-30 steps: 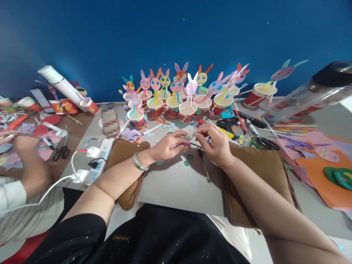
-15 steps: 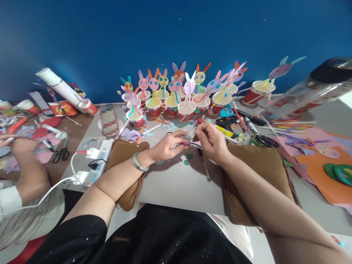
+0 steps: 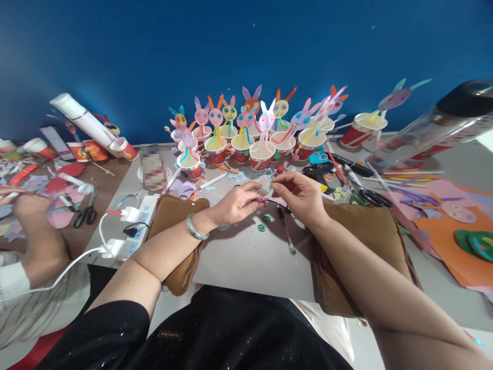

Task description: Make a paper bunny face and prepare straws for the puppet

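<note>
My left hand (image 3: 239, 202), with a bracelet on its wrist, pinches a small purple piece (image 3: 262, 200) between thumb and fingertips. To its right, my right hand (image 3: 304, 198) has thumb and index finger drawn together; anything between them is too small to make out. Just behind the fingertips is a clear round item (image 3: 265, 181), partly covered by my left hand. Two small green discs (image 3: 262, 227) with pale marks lie on the table below my hands. A slim pen (image 3: 287, 231) lies beside them, its upper end near my right hand.
Red paper cups (image 3: 260, 156) with paper rabbit heads on straws line the blue wall. Brown cushions (image 3: 362, 246) lie under both forearms. Scissors (image 3: 375, 197), a glue gun (image 3: 319, 169) and a clear bottle (image 3: 412, 134) stand right; a power strip (image 3: 144, 218) and a co-worker's hand (image 3: 33, 203) are left.
My right hand has shifted slightly right, away from my left hand, and its fingers have straightened somewhat. The left hand has stayed almost still with the purple piece.
</note>
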{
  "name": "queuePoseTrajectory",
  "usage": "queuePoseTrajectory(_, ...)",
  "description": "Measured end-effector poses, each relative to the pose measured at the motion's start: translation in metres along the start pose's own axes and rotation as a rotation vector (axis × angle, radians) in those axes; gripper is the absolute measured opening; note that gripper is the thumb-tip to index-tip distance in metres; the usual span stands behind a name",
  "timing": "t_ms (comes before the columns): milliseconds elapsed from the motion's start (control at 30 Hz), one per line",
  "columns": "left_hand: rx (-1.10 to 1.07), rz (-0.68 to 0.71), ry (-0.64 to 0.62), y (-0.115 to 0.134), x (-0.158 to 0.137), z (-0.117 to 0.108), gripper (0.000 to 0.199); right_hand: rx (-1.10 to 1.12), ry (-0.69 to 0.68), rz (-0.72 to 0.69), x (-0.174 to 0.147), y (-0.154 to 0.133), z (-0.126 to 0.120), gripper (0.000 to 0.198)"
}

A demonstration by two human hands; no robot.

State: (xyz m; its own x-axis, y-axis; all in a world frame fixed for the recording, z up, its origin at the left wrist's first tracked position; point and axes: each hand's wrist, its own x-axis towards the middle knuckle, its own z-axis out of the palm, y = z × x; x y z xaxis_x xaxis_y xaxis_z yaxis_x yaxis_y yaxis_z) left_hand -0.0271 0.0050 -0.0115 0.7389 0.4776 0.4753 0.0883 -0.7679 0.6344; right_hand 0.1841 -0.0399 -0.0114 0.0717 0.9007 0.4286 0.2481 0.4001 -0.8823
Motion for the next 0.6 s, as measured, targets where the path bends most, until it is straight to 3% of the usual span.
queuePoseTrajectory(200,-0.002,-0.039,-0.01,-0.004,-0.002,0.003,0.026,-0.355,0.005,-0.354,0.002,0.005,-0.003,0.015)
queuePoseTrajectory(333,-0.019,-0.018,-0.008,-0.003,-0.001,0.004,0.027,-0.485,-0.002,-0.473,0.002,0.011,-0.004,0.01)
queuePoseTrajectory(500,-0.039,-0.009,-0.015,-0.001,0.0,0.004,0.028,-0.456,0.018,-0.439,0.001,0.011,-0.003,0.012)
queuePoseTrajectory(600,-0.043,-0.016,-0.041,-0.002,-0.001,0.003,0.03,-0.316,0.036,-0.256,0.002,0.009,-0.003,0.024)
